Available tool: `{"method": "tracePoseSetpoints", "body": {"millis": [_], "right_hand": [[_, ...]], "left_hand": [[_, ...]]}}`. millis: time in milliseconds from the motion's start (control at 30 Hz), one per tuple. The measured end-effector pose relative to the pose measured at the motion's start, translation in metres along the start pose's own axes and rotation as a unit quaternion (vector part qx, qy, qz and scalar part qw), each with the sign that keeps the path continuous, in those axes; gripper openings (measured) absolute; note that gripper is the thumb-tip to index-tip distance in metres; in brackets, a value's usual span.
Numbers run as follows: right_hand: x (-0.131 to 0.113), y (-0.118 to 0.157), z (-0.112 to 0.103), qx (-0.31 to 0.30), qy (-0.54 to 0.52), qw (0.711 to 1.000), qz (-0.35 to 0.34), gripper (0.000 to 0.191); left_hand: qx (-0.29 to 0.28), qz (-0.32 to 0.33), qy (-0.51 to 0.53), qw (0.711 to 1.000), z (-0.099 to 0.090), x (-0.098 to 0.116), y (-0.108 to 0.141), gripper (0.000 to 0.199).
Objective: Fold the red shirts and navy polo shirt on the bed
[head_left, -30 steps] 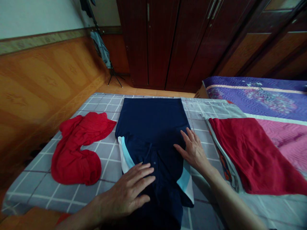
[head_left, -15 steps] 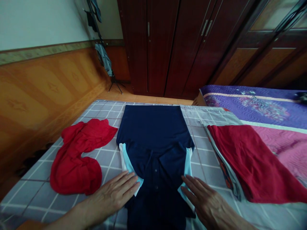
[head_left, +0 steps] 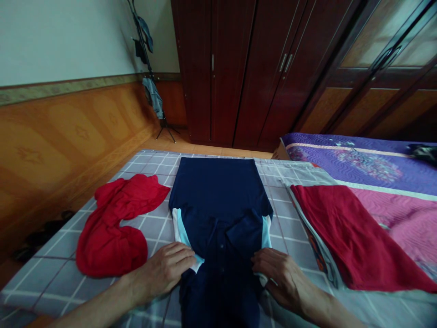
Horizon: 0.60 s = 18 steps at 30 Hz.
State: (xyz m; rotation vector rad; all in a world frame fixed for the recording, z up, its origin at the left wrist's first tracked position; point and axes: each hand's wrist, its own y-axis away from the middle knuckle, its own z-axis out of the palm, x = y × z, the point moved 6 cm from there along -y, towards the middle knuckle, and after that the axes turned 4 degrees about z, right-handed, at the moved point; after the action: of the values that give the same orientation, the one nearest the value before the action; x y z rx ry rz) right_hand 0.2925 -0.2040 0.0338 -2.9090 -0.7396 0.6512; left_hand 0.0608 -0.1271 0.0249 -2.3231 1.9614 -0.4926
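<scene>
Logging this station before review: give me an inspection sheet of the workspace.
Surface: bed under a grey checked sheet.
Job's things: navy shirt, folded lengthwise, pale blue sleeve edges showing.
Clutter: crumpled red garment at left; flat red cloth at right.
Grips: left hand and right hand each pinch a shirt edge.
Cables: nothing seen.
Surroundings: dark wooden wardrobe, tripod stand, purple quilt.

Two bare forearms, no sleeves, rings or watch
</scene>
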Motion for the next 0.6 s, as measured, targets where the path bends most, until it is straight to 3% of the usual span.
{"method": "tracePoseSetpoints", "body": {"millis": [200, 333, 433, 533, 600], "right_hand": [[-0.006, -0.002, -0.042, -0.001, -0.138, 0.984, 0.108, 0.028], [-0.012, 0.010, -0.032, -0.049, -0.158, 0.971, 0.172, 0.029], [-0.013, 0.013, -0.019, -0.084, -0.182, 0.963, 0.178, 0.024], [-0.003, -0.005, -0.019, -0.121, -0.240, 0.948, 0.171, 0.019], [0.017, -0.031, -0.027, -0.110, -0.306, 0.924, 0.199, 0.016]], "left_hand": [[-0.063, -0.081, 0.155, 0.983, -0.007, 0.004, 0.007, 0.047], [-0.101, -0.120, 0.201, 0.967, -0.007, 0.016, 0.016, 0.051], [-0.112, -0.143, 0.237, 0.954, -0.011, 0.018, 0.013, 0.040], [-0.116, -0.184, 0.320, 0.922, -0.017, -0.002, 0.001, 0.026], [-0.079, -0.244, 0.416, 0.873, -0.018, -0.033, -0.010, 0.022]]}}
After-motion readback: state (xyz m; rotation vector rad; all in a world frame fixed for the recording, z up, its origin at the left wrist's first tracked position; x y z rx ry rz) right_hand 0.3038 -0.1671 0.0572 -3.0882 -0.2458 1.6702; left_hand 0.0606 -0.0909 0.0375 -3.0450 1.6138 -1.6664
